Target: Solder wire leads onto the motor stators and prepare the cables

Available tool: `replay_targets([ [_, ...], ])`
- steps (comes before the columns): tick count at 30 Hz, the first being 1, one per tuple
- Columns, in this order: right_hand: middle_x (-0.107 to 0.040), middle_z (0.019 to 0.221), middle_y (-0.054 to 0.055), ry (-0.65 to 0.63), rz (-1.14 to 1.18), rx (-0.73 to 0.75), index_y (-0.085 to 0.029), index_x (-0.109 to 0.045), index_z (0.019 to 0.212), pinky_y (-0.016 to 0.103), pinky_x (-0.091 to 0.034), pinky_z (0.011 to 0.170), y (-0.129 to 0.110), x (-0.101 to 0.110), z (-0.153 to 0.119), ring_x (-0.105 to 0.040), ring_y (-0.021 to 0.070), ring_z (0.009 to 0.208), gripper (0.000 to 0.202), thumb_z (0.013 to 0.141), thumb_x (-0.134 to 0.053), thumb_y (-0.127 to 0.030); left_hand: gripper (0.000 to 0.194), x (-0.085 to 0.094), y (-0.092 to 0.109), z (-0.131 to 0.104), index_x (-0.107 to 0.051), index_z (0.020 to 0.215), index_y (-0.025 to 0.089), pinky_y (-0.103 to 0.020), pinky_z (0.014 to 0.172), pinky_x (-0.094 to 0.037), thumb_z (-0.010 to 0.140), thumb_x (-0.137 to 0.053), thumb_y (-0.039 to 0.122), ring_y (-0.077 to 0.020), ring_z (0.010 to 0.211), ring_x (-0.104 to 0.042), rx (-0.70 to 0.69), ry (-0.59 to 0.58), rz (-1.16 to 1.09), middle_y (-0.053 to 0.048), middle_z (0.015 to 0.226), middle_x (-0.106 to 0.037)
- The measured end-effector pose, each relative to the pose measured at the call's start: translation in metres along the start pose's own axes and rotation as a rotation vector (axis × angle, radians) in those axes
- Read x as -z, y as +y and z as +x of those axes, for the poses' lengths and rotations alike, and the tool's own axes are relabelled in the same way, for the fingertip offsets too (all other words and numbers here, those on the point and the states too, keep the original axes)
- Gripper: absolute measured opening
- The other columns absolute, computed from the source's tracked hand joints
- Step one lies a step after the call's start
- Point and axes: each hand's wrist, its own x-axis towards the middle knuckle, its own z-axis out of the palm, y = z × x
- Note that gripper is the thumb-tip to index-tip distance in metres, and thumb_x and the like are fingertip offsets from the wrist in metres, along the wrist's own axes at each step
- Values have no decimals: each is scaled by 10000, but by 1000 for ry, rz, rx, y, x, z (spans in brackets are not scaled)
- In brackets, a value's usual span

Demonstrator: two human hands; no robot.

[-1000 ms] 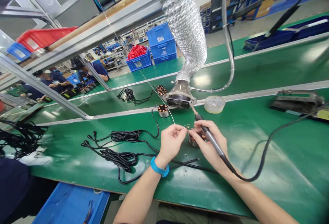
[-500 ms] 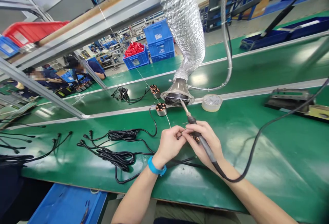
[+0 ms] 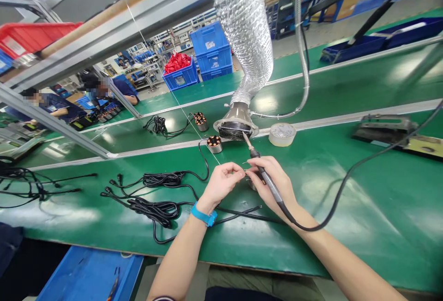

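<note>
My right hand [image 3: 273,179] is closed around a soldering iron [image 3: 271,185], its tip pointing up and away toward the round fume hood [image 3: 236,123]. My left hand [image 3: 224,182], with a blue wristband [image 3: 203,214], pinches the thin white wire [image 3: 204,144] that comes down from the shelf. The fingertips of both hands nearly meet. Partly hidden under my right hand is a round metal motor part [image 3: 251,184]. Another such part with copper coils [image 3: 214,144] stands on the bench just beyond my left hand.
Coiled black cables [image 3: 154,209] lie left of my hands. A tape roll [image 3: 282,134] is right of the hood, and a soldering stand [image 3: 384,128] farther right. Another coil part [image 3: 200,121] sits behind. People work at the far left. A blue tray [image 3: 90,273] is below.
My left hand has shifted slightly left, its fingertips now apart from the motor part. The view has moved a little. The cables at the far left lie differently.
</note>
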Motion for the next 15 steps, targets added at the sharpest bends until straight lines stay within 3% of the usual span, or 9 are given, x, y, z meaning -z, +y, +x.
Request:
replay_targets([
  [3, -577, 1045, 39, 12, -39, 25, -250, -584, 1142, 270, -546, 774, -2, 1, 2, -645, 115, 811, 246, 920, -571, -144, 223, -5, -4, 3, -620, 765, 115, -173, 417, -184, 773, -710, 318, -17, 438, -265, -19, 117, -60, 58, 562, -411],
  [7, -650, 993, 32, 121, -80, -2, -242, -631, 1113, 291, -536, 813, -3, 9, 4, -651, 139, 844, 203, 920, -596, -189, 210, -6, -10, 10, -609, 749, 120, -175, 400, -151, 743, -710, 304, -13, 423, -241, -5, 244, -117, 67, 550, -395],
  [11, -698, 835, 21, 278, -100, -75, -229, -683, 941, 311, -546, 757, -1, 20, 0, -675, 158, 741, 120, 936, -566, -253, 253, -5, -15, 16, -583, 748, 131, -179, 393, -116, 729, -724, 340, -12, 411, -210, 32, 257, -166, 86, 532, -338],
  [15, -664, 654, 8, 266, -90, -19, -220, -674, 760, 307, -541, 659, 0, 25, -5, -666, 163, 638, 256, 944, -499, -254, 273, -5, -18, 17, -577, 752, 134, -183, 394, -109, 724, -730, 358, -9, 411, -214, 37, 242, -170, 82, 544, -353],
])
